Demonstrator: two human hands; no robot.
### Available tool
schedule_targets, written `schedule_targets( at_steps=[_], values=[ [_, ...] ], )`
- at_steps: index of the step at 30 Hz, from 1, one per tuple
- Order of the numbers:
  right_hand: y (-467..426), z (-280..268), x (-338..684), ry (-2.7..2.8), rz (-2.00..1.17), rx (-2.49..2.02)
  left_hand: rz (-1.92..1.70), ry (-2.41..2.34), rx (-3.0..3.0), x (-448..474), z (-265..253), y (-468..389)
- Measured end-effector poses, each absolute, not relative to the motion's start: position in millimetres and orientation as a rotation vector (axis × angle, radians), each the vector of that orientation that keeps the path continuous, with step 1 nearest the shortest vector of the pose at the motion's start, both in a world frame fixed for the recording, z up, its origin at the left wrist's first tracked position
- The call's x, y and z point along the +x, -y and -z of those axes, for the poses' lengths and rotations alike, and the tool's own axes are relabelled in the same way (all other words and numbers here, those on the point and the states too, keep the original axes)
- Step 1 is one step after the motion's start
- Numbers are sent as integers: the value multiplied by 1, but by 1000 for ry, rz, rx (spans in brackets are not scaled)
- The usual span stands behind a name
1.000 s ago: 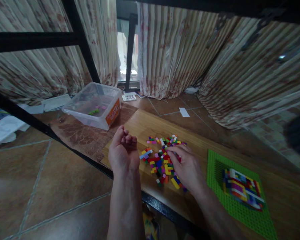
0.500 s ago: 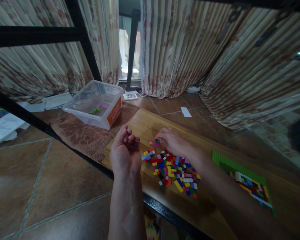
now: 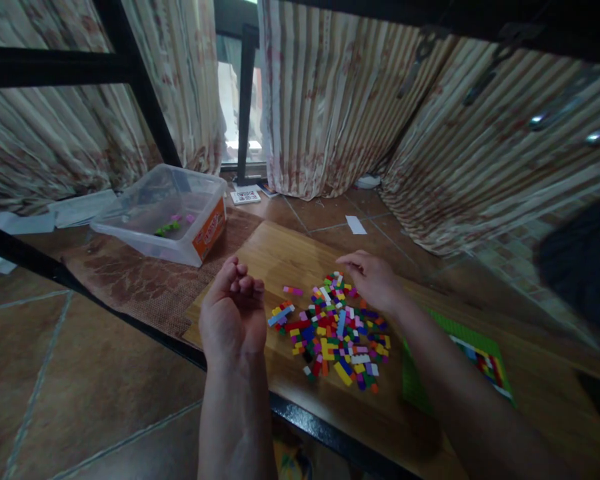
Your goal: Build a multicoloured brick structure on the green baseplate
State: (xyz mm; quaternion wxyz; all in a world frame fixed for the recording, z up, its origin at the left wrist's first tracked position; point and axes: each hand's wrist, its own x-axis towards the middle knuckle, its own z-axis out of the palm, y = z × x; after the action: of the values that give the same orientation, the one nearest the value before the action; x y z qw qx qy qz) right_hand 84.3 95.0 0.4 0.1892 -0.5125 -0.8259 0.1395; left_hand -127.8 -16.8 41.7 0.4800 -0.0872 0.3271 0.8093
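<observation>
My left hand (image 3: 234,312) is turned palm up at the left of a pile of toy building bricks (image 3: 333,333). Its fingers are curled in, and whatever they may hold is hidden. Over the far right edge of the pile hovers my right hand (image 3: 376,280), fingers stretched to the left and a little apart, with no brick visible in them. A pink and orange brick piece (image 3: 293,290) lies apart from the heap, and a blue brick (image 3: 281,315) rests on others near my left hand. My right forearm partly covers a green baseplate (image 3: 473,333) with coloured bricks built on it.
A clear plastic box (image 3: 165,207) with a few green and pink bricks stands at the far left on a brown mat (image 3: 130,273). The wooden tabletop (image 3: 275,250) has a black metal edge (image 3: 320,427). Black bars cross the upper left. Patterned curtains (image 3: 330,100) hang behind.
My right hand has lifted off the far left bricks and moved right, its fingers straightening. My left hand keeps its curled pose. The view has shifted slightly to the right.
</observation>
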Motion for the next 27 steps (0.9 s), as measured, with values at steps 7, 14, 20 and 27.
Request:
schedule_targets(
  at_steps=[7, 14, 20, 27],
  values=[
    [-96, 21, 85, 2407, -459, -1425, -1946, -819, -213, -124, -44, 15],
    [-81, 19, 96, 2440, -579, -1408, -1921, -834, -198, -119, -45, 13],
    [-67, 11, 115, 2387, -681, -1497, -1910, -829, -176, -118, -44, 13],
    [-66, 7, 105, 2416, -559, -1440, -1894, -840, -112, -116, -42, 13]
  ],
)
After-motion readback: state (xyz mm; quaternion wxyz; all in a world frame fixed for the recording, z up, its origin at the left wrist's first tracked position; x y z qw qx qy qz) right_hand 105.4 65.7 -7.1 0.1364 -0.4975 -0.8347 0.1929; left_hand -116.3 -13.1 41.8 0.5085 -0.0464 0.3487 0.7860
